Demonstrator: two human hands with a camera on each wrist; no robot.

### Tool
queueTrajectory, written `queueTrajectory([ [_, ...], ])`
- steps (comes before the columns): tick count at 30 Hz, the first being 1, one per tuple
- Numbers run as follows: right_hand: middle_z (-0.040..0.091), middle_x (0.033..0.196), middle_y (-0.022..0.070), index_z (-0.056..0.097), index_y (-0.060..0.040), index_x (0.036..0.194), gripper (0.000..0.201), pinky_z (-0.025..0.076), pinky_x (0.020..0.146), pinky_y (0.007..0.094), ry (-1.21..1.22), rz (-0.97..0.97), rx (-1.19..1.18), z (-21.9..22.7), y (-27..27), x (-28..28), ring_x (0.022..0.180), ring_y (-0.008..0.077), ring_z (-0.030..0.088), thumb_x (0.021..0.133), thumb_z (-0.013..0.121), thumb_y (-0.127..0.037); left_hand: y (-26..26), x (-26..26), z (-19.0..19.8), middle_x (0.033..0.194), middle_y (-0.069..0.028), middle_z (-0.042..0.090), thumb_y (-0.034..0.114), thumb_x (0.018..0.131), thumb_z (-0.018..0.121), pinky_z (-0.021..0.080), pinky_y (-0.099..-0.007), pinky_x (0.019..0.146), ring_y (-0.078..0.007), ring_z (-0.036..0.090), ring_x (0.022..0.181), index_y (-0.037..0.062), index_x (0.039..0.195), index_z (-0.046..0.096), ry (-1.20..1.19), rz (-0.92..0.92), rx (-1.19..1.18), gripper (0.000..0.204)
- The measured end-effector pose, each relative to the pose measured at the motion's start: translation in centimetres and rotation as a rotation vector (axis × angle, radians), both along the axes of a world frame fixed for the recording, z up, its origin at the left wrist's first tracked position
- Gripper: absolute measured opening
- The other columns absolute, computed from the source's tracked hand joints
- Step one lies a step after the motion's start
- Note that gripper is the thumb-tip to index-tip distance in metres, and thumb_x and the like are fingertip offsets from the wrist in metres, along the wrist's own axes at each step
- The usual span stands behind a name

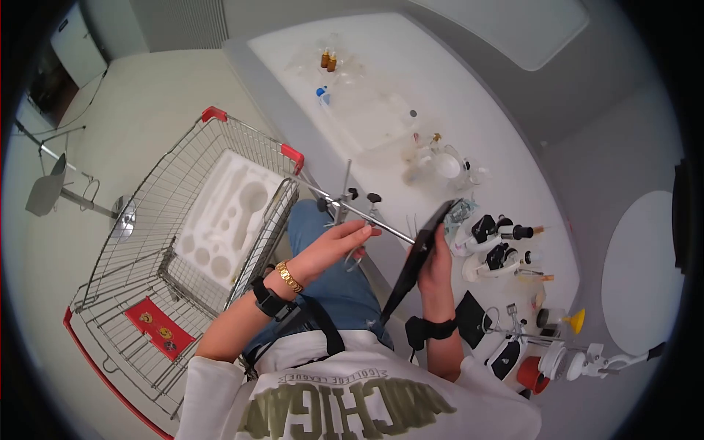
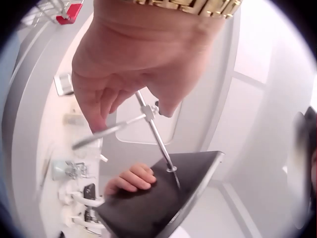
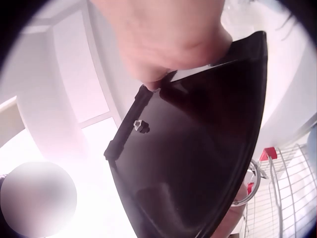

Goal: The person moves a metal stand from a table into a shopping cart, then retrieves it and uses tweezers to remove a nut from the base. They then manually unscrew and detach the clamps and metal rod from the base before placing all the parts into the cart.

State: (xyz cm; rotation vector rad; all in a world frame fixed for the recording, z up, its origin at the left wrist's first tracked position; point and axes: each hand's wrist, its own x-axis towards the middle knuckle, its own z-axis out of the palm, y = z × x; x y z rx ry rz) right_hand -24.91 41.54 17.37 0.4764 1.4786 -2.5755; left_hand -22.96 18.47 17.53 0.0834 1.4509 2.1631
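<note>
A retort stand lies tilted over the lap, its black base plate (image 1: 415, 268) on edge and its metal rod (image 1: 396, 232) running up to the left. My right hand (image 1: 435, 270) grips the plate by its edge, with its fingertips (image 2: 136, 178) over the rod-side face. A nut (image 3: 141, 126) shows on the plate's underside. My left hand (image 1: 334, 248) holds the stand around the rod, its thumb by a small dark knob on the clamp holder (image 2: 148, 113). A metal ring (image 1: 355, 262) hangs below these fingers. Another clamp (image 1: 337, 208) with black knobs sits farther along the rod.
A shopping cart (image 1: 211, 116) with a white foam insert (image 1: 213, 213) stands at the left. On the white bench (image 1: 367, 110) are brown dropper bottles (image 1: 328, 61), glassware (image 1: 447, 165), microscopes (image 1: 493, 246) and a yellow funnel (image 1: 576, 321) at the right.
</note>
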Motion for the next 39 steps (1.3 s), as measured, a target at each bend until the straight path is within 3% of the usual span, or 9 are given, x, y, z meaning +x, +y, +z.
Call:
queueTrajectory([
  [5, 0.064, 0.104, 0.0001, 0.059, -0.0073, 0.118, 0.036, 0.046, 0.082, 0.0292, 0.094, 0.067, -0.003, 0.6, -1.8, 0.1, 0.095, 0.0126, 0.058, 0.098, 0.052, -0.037, -0.7, -0.8, -1.9, 0.133, -0.009, 0.055, 0.041, 0.098, 0.048, 0.041, -0.0299, 0.097, -0.0148, 0.054, 0.113, 0.0018, 0.133, 0.051, 0.07, 0.066, -0.025, 0.052],
  [10, 0.064, 0.092, 0.0025, 0.061, -0.0061, 0.104, 0.037, 0.048, 0.072, 0.0285, -0.052, 0.111, -0.067, 2.0, -4.2, 0.9, 0.082, 0.0143, 0.06, 0.099, 0.047, -0.04, -0.3, 0.1, 0.5, 0.134, -0.0116, 0.053, 0.04, 0.097, 0.051, 0.043, -0.033, 0.096, -0.0207, 0.052, 0.119, 0.0035, 0.141, 0.041, 0.072, 0.086, 0.34, 0.058],
  [13, 0.051, 0.06, 0.0043, 0.047, -0.0076, 0.077, 0.049, 0.04, 0.044, 0.026, 0.046, 0.382, -0.052, 0.3, -4.5, 0.7, 0.048, 0.0131, 0.049, 0.1, 0.037, -0.05, -1.5, 0.5, 1.1, 0.135, -0.0155, 0.052, 0.037, 0.096, 0.053, 0.048, -0.0261, 0.066, -0.0165, 0.06, 0.081, 0.0052, 0.142, 0.039, 0.098, 0.018, 0.279, 0.058],
  [15, 0.051, 0.061, 0.0036, 0.048, -0.0073, 0.079, 0.047, 0.041, 0.046, 0.0251, 0.026, 0.384, -0.04, 0.4, -4.7, 0.9, 0.049, 0.0122, 0.05, 0.1, 0.038, -0.048, -1.4, 1.3, 1.6, 0.133, -0.0184, 0.055, 0.031, 0.097, 0.053, 0.037, -0.0223, 0.043, -0.0115, 0.045, 0.046, 0.0063, 0.134, 0.049, 0.048, 0.054, 0.24, 0.045],
  [28, 0.058, 0.106, 0.0096, 0.053, 0.0003, 0.108, 0.022, 0.047, 0.079, 0.0299, 0.37, 0.272, 0.454, -1.0, -5.9, 3.5, 0.088, 0.0156, 0.059, 0.094, 0.058, -0.015, -4.1, 5.8, -1.8, 0.116, -0.0246, 0.063, 0.022, 0.092, 0.057, 0.039, -0.0243, 0.051, -0.0122, 0.046, 0.052, 0.0019, 0.092, 0.067, -0.225, 0.23, 0.277, 0.023],
  [30, 0.057, 0.109, 0.0123, 0.052, 0.0005, 0.109, 0.025, 0.047, 0.082, 0.0313, 0.501, 0.357, 0.594, -0.4, -5.1, 4.2, 0.09, 0.0195, 0.06, 0.091, 0.061, -0.014, -4.6, 6.5, -2.8, 0.084, -0.0117, 0.064, 0.026, 0.093, 0.055, 0.037, -0.0248, 0.052, -0.0136, 0.045, 0.051, 0.0019, 0.097, 0.062, -0.301, 0.239, 0.296, 0.025],
  [33, 0.056, 0.114, 0.015, 0.052, 0.0001, 0.111, 0.031, 0.048, 0.085, 0.0336, 0.686, 0.47, 0.751, -0.3, -5.3, 4.7, 0.093, 0.0253, 0.061, 0.086, 0.065, -0.012, -5.0, 7.0, -4.0, 0.073, -0.0072, 0.058, 0.028, 0.094, 0.054, 0.037, -0.0243, 0.052, -0.0135, 0.045, 0.051, 0.002, 0.097, 0.061, -0.328, 0.279, 0.278, 0.027],
  [36, 0.053, 0.118, 0.0146, 0.05, 0.0005, 0.117, 0.035, 0.049, 0.088, 0.0345, 0.699, 0.57, 0.742, -1.5, -5.8, 4.1, 0.101, 0.0257, 0.06, 0.085, 0.063, -0.006, -5.7, 6.8, -5.4, 0.115, -0.0234, 0.064, 0.025, 0.093, 0.056, 0.038, -0.0243, 0.05, -0.0108, 0.044, 0.052, 0.0013, 0.096, 0.066, -0.289, 0.31, 0.219, 0.026],
  [39, 0.052, 0.119, 0.0144, 0.048, 0.0019, 0.122, 0.039, 0.05, 0.093, 0.0354, 0.621, 0.672, 0.664, -3.9, -6.4, 3.0, 0.109, 0.0245, 0.058, 0.085, 0.06, 0.0, -6.4, 5.7, -5.3, 0.112, -0.0203, 0.066, 0.025, 0.091, 0.059, 0.041, -0.0227, 0.052, -0.0088, 0.046, 0.053, 0.0005, 0.095, 0.066, -0.239, 0.313, 0.103, 0.026],
])
